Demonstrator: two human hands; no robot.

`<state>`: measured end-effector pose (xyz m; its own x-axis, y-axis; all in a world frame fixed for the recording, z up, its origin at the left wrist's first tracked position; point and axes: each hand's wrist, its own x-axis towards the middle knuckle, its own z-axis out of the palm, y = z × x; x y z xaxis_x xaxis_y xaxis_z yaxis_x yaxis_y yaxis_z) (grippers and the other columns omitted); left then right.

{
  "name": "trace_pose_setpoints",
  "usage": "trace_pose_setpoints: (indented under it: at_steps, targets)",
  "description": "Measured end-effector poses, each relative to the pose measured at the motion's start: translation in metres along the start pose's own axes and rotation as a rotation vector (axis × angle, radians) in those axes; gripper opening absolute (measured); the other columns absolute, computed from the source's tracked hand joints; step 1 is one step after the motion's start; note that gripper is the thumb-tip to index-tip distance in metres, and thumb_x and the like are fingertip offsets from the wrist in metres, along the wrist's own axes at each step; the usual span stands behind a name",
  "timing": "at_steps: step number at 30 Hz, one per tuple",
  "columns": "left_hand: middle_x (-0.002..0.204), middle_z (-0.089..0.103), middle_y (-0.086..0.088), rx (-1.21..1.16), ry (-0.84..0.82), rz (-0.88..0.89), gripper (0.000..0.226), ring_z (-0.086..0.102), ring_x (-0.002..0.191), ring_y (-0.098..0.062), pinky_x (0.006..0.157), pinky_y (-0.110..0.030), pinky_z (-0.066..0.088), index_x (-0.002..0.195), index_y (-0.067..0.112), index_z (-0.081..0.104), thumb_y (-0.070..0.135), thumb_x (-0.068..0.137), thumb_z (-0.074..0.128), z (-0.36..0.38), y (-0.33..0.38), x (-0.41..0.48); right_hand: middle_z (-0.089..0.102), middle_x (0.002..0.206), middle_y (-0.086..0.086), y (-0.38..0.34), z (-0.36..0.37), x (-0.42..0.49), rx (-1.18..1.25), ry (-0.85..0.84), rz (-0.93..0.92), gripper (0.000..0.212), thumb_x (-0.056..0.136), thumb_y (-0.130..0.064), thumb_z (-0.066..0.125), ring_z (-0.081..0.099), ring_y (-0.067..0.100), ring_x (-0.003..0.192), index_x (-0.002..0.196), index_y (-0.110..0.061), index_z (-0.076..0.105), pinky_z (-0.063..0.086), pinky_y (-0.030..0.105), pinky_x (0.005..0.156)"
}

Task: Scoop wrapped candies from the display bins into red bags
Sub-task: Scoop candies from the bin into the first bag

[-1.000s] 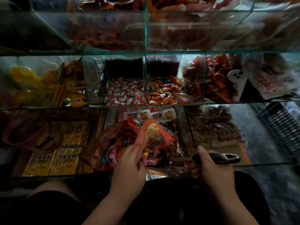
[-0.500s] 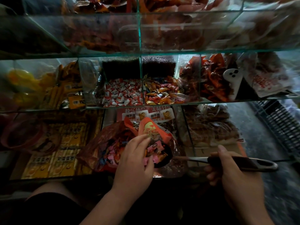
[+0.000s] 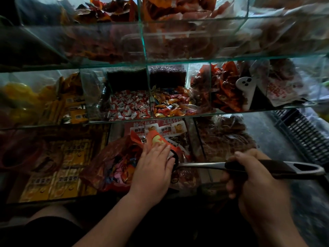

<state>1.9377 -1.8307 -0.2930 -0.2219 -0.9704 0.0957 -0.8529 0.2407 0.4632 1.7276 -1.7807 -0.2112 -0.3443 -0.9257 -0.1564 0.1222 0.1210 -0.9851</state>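
A red bag holding several wrapped candies lies low in the middle, in front of the bottom shelf. My left hand lies flat on the bag's orange-red upper flap with straight fingers. My right hand grips the dark handle of a metal scoop. The scoop's bowl sits at the bag's mouth, partly under my left fingers. Bins of red-white candies and orange-gold candies sit on the middle glass shelf.
Glass shelves with dividers rise in front. Yellow boxes fill the lower left; brown snacks the lower right. A white ghost-shaped scoop stands in a right bin. A black crate is at the right. My knee shows below.
My right hand has drawn the scoop's handle out to the right while the bowl stays at the bag's mouth. My left hand has moved up and flattened over the bag's flap.
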Motion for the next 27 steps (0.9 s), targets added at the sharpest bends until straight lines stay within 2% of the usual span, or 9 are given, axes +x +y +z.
trace_pose_setpoints:
  at_steps: [2, 4, 8, 11, 16, 20, 24, 27]
  targets:
    - [0.161, 0.036, 0.008, -0.006, 0.004, 0.01, 0.065, 0.018, 0.152, -0.004, 0.123, -0.023, -0.009, 0.156, 0.025, 0.037, 0.055, 0.104, 0.012, -0.001, 0.003, 0.0, 0.06, 0.051, 0.017, -0.005, 0.002, 0.001, -0.013, 0.004, -0.05, 0.036, 0.07, -0.051, 0.062, 0.048, 0.022, 0.034, 0.066, -0.015, 0.057, 0.035, 0.021, 0.037]
    - [0.163, 0.034, 0.008, -0.023, 0.025, 0.014, 0.065, 0.017, 0.153, -0.005, 0.125, -0.025, -0.001, 0.156, 0.024, 0.037, 0.055, 0.105, 0.012, -0.004, 0.005, 0.004, 0.06, 0.052, 0.016, -0.01, 0.003, 0.001, -0.009, -0.009, -0.065, 0.035, 0.071, -0.051, 0.062, 0.046, 0.021, 0.035, 0.067, -0.016, 0.058, 0.035, 0.02, 0.038]
    - [0.161, 0.038, 0.005, -0.032, 0.101, 0.066, 0.059, 0.022, 0.153, -0.01, 0.127, -0.038, 0.015, 0.153, 0.02, 0.043, 0.05, 0.105, 0.026, -0.016, 0.01, 0.023, 0.058, 0.052, 0.016, -0.02, 0.001, 0.002, 0.083, 0.005, -0.056, 0.026, 0.072, -0.044, 0.064, 0.044, 0.019, 0.036, 0.066, -0.019, 0.06, 0.033, 0.02, 0.038]
    - [0.158, 0.042, 0.002, -0.04, 0.166, 0.102, 0.056, 0.026, 0.15, -0.012, 0.126, -0.039, 0.016, 0.152, 0.02, 0.046, 0.048, 0.105, 0.032, -0.028, 0.014, 0.054, 0.057, 0.054, 0.015, -0.027, 0.002, 0.009, 0.167, 0.016, -0.067, 0.019, 0.08, -0.034, 0.06, 0.045, 0.018, 0.038, 0.068, -0.02, 0.065, 0.033, 0.022, 0.037]
    - [0.159, 0.039, 0.0, -0.113, 0.163, 0.117, 0.056, 0.029, 0.148, -0.016, 0.122, -0.045, 0.026, 0.153, 0.019, 0.042, 0.048, 0.105, 0.046, -0.043, 0.017, 0.112, 0.06, 0.061, 0.011, -0.036, 0.017, 0.028, 0.243, 0.016, -0.05, 0.02, 0.082, -0.031, 0.058, 0.05, 0.016, 0.045, 0.071, -0.023, 0.073, 0.038, 0.028, 0.038]
    - [0.155, 0.041, 0.004, -0.371, 0.267, -0.002, 0.064, 0.038, 0.141, -0.011, 0.115, -0.038, 0.036, 0.153, 0.025, 0.039, 0.06, 0.099, 0.047, -0.051, 0.012, 0.131, 0.064, 0.063, 0.008, -0.039, 0.032, 0.047, 0.308, 0.031, -0.014, 0.022, 0.084, -0.034, 0.059, 0.055, 0.014, 0.048, 0.072, -0.027, 0.076, 0.044, 0.027, 0.041]
    - [0.148, 0.045, 0.01, -0.526, 0.351, -0.185, 0.057, 0.039, 0.127, 0.0, 0.102, -0.025, 0.035, 0.149, 0.03, 0.043, 0.053, 0.099, 0.054, -0.05, -0.001, 0.117, 0.068, 0.068, 0.005, -0.035, 0.06, 0.081, 0.255, 0.055, -0.054, 0.02, 0.089, -0.036, 0.06, 0.061, 0.01, 0.056, 0.076, -0.031, 0.075, 0.051, 0.026, 0.049]
    - [0.143, 0.052, 0.01, -0.592, 0.397, -0.299, 0.046, 0.048, 0.127, -0.006, 0.107, -0.034, 0.043, 0.143, 0.031, 0.05, 0.035, 0.099, 0.063, -0.05, -0.012, 0.1, 0.073, 0.074, -0.003, -0.025, 0.096, 0.119, 0.08, 0.039, -0.154, 0.015, 0.091, -0.039, 0.061, 0.07, 0.008, 0.066, 0.084, -0.034, 0.074, 0.06, 0.028, 0.061]
